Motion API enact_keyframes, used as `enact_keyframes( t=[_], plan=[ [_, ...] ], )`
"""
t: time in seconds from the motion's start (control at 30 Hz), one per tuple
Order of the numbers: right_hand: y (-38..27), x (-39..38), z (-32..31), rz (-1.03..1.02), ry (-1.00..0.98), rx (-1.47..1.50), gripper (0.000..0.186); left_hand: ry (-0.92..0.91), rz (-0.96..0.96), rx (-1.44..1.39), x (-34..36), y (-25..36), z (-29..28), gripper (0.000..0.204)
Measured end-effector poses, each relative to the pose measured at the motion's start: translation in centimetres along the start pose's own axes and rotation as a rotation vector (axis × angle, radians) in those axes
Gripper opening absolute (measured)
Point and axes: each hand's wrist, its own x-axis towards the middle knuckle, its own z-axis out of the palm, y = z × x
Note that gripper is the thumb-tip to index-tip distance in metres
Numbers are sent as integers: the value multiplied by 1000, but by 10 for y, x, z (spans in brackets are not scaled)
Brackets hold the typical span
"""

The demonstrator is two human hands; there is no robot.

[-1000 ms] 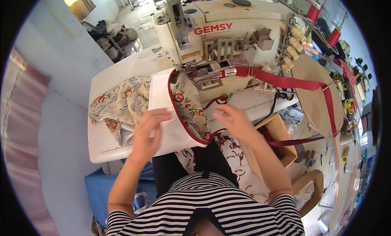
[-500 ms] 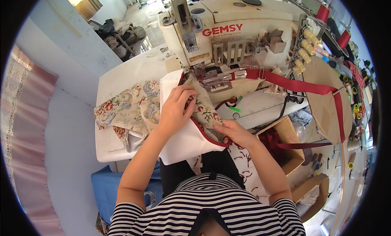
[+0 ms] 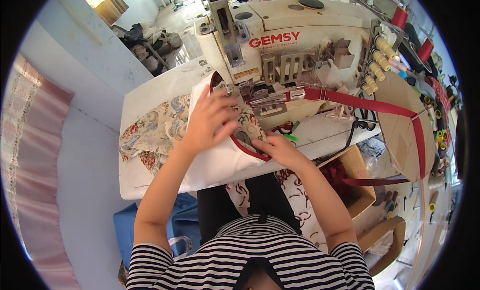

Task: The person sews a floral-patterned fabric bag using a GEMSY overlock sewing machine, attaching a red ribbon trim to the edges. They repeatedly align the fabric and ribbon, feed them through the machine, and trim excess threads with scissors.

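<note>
An off-white sewing machine (image 3: 320, 17) stands on the table in front of me. Floral tapestry fabric (image 3: 160, 117) is spread under its head, with a white cloth panel (image 3: 212, 162) edged in dark red binding on top. Over the panel, close to the needle area, my left hand (image 3: 212, 117) is open, fingers spread and slightly blurred. My right hand (image 3: 282, 150) pinches the floral fabric's near right edge between thumb and fingers, beside the bound rim. A red binding tape (image 3: 350, 101) runs from the right into the machine's metal folder (image 3: 277, 99).
A cardboard disc (image 3: 392, 115) carrying the tape stands right of the machine. Thread cones (image 3: 380, 60) line its right end. Below sits a cardboard box (image 3: 362, 177) with dark red material. Blue cloth (image 3: 132, 227) hangs lower left. A green tool (image 3: 290, 137) lies on the table.
My left hand has lifted and spread its fingers, moving slightly left. The white panel and its bound edge have shifted left and away from me. My right hand has moved slightly left.
</note>
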Motion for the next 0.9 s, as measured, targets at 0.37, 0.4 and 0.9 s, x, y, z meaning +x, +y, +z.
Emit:
enact_keyframes(
  t=[0.37,0.4,0.9],
  plan=[
    [28,-3,11,-38,-163,328,25,1,-417,-155,-15,67,-3,20],
    [34,-2,6,-25,-182,358,26,1,-563,-301,-18,54,3,21],
    [-7,21,5,-79,-170,563,38,-65,-191,-206,-7,-20,11,14]
  ],
)
